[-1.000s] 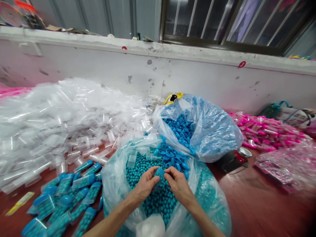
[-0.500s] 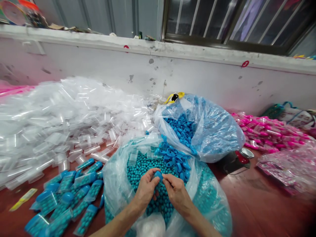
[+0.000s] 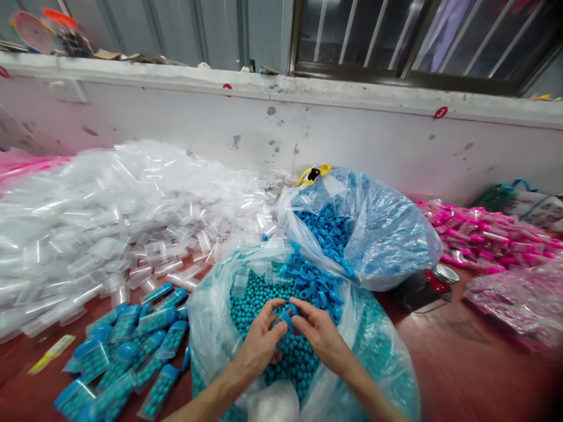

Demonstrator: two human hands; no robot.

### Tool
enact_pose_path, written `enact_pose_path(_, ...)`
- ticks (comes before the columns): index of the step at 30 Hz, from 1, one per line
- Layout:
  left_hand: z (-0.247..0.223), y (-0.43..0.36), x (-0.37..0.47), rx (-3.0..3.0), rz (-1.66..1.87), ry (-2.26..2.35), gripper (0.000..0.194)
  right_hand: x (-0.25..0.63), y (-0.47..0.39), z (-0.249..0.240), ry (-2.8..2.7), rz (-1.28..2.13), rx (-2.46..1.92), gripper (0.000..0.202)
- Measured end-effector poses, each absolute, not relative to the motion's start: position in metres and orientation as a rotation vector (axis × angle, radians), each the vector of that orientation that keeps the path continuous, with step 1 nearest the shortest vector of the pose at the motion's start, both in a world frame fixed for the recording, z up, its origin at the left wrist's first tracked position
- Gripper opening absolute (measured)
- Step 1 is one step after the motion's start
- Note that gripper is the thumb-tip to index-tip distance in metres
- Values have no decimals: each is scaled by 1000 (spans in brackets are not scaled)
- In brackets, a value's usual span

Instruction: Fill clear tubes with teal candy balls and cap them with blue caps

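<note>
Over a plastic bag (image 3: 206, 328) of teal beads (image 3: 299, 357), my two hands meet at a small blue cap (image 3: 288, 319). My left hand (image 3: 260, 335) is curled, fingers and thumb closed around what looks like a clear container under the cap, mostly hidden by the fingers. My right hand (image 3: 322, 335) pinches the cap from the other side with its fingertips. Loose blue caps (image 3: 314, 281) lie on the beads just beyond my hands. To the left, bead-filled containers with blue caps (image 3: 158, 390) are heaped on the red surface.
A large pile of clear containers (image 3: 132, 205) spreads at the left. Behind the beads stands a bag of blue caps (image 3: 391, 234). Pink packed items (image 3: 492, 234), a dark box with a metal-lidded jar (image 3: 440, 278) and a yellow cutter (image 3: 53, 354) lie around.
The blue cap between my hands now sits tilted, with part of it raised. My right fingers have spread and shifted up around it. The whole view has moved slightly.
</note>
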State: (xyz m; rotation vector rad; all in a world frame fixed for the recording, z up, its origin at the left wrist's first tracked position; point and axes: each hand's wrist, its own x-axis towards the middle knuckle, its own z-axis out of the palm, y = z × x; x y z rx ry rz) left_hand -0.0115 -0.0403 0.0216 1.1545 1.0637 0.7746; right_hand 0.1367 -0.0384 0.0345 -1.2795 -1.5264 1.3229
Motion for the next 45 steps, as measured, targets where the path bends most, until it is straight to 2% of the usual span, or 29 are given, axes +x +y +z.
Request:
enact_pose_path(2, 23, -43, -8, 1135, 861, 1107, 44, 131, -47, 38, -1750, 1267, -1334, 55)
enact_pose_path(5, 28, -43, -6, 1169, 968, 1078, 41, 124, -56, 40, -1978, 1150, -1473, 96)
enact_pose_path(6, 30, -42, -6, 1185, 982, 1047, 39, 121, -58, 38, -2023, 1086, -1509, 102)
enact_pose_path(12, 33, -42, -3, 1075, 930, 1034, 29, 106, -62, 26, -2005, 658, -1484, 78)
enact_pose_path(16, 32, -44, 2, 1010, 932, 1077, 24, 105, -63, 20, -1975, 527, -1376, 75)
enact_pose_path(21, 35, -43, 3, 1163, 957, 1063, 22, 107, -65, 16, -1940, 525, -1382, 75)
enact_pose_path(26, 38, -45, 1, 1309, 954, 1148, 36, 106, -66, 11, -1922, 476, -1504, 74)
enact_pose_path(32, 40, -46, 3, 1319, 943, 1119, 18, 104, -68, 9, -1876, 378, -1351, 67)
enact_pose_path(38, 31, -41, 7, 1403, 895, 1271, 14, 97, -68, 11, -1835, 558, -1465, 62)
enact_pose_path(43, 50, -44, -30, 1692, 748, 1385, 21, 105, -66, 24, -2015, 946, -1376, 86)
enact_pose_path(45, 63, -49, -67, 1794, 679, 1475, 29, 113, -65, 26, -2023, 1026, -1325, 83)
